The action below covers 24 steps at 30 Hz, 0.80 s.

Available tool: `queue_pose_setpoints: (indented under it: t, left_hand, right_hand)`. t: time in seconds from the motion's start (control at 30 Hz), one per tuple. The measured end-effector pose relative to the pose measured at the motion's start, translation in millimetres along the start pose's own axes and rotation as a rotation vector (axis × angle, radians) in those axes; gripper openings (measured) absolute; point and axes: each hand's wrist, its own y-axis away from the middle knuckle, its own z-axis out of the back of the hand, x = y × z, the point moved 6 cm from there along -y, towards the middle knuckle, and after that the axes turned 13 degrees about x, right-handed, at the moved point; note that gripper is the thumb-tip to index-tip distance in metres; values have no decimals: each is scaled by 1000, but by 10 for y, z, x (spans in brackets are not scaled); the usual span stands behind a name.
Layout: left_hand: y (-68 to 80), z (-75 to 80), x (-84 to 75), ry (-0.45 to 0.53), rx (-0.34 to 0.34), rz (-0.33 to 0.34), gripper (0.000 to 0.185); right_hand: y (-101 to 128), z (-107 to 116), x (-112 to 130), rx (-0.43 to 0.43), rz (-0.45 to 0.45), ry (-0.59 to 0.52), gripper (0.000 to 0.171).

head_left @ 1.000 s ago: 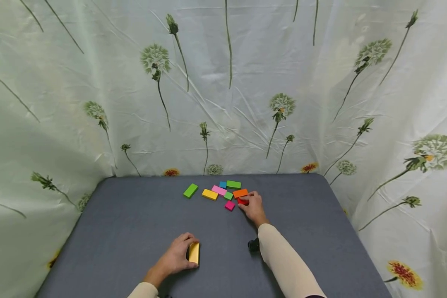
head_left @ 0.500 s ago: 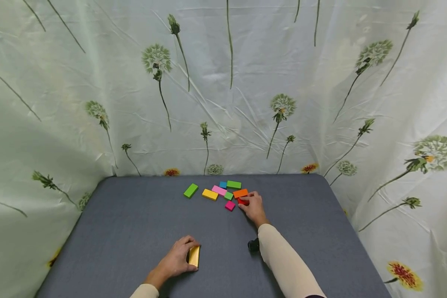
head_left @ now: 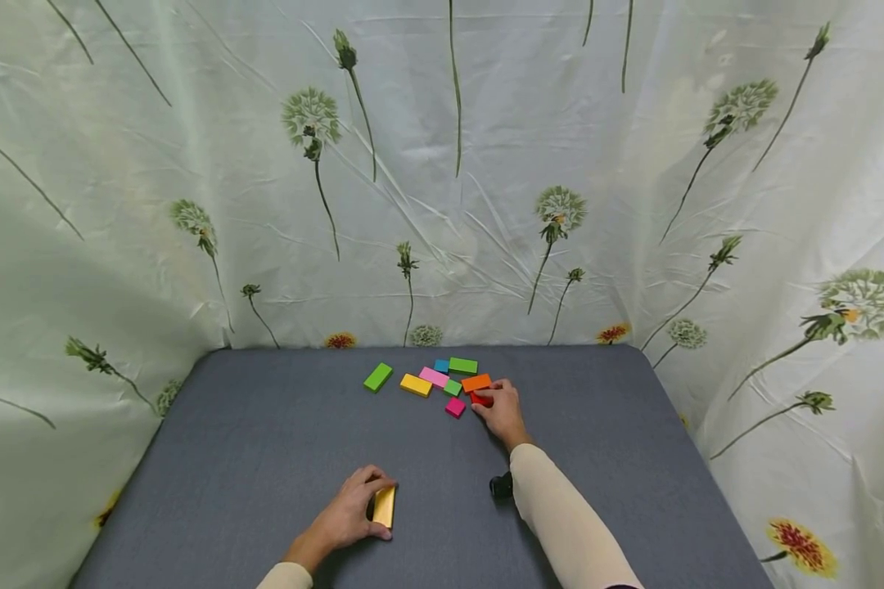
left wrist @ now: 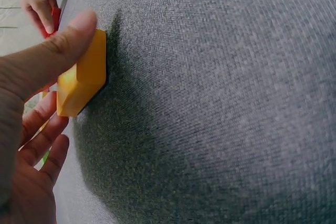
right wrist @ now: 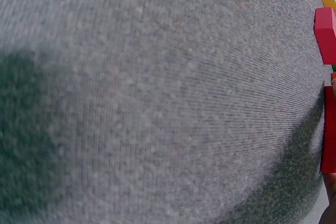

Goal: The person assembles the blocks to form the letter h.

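Both hands are busy with small blocks on the gray cloth-covered counter (head_left: 265, 442). At about 6 o'clock in the head view the left hand (head_left: 346, 515) has thumb and fingers closed around a yellow block (head_left: 384, 506) that stands on its long edge. Up at roughly 1 o'clock from it the right hand (head_left: 502, 411) pinches a red block (head_left: 480, 398) with its fingertips at the near edge of the cluster.

That cluster lies toward 12 o'clock: an orange block (head_left: 475, 381) just beside the red one, a magenta block (head_left: 454, 406) at 9 o'clock of the right hand, then a pink block (head_left: 434, 376), a small green block (head_left: 453, 387), a blue block (head_left: 441, 366), a green block (head_left: 462, 365), a second yellow block (head_left: 416, 384), and another green block (head_left: 377, 377) apart at the left end.

The blocks look rigid, light and smooth, so they should not bend or break, though a glossy face may slip from a loose pinch. Holding across the two broad faces or the long edges seems the surest grip.

Only the head view shows both hands and the whole spread. From the left wrist the thumb (left wrist: 50, 59) is seen pressed along the top of the yellow block (left wrist: 84, 74), with the fingers curled beneath, and the block's edge meets the cloth. From the right wrist only the red block (right wrist: 329, 129) at the right border and the magenta block (right wrist: 325, 34) show; the fingers are almost entirely out of frame there.
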Motion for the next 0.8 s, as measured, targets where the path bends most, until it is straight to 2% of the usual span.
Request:
queue_pose_setpoints:
  t: [0.8]
  left_hand:
    - [20,4,5,9,-6,10,61]
  right_hand:
    - [-2,-7,-15,-15,13,-24,32]
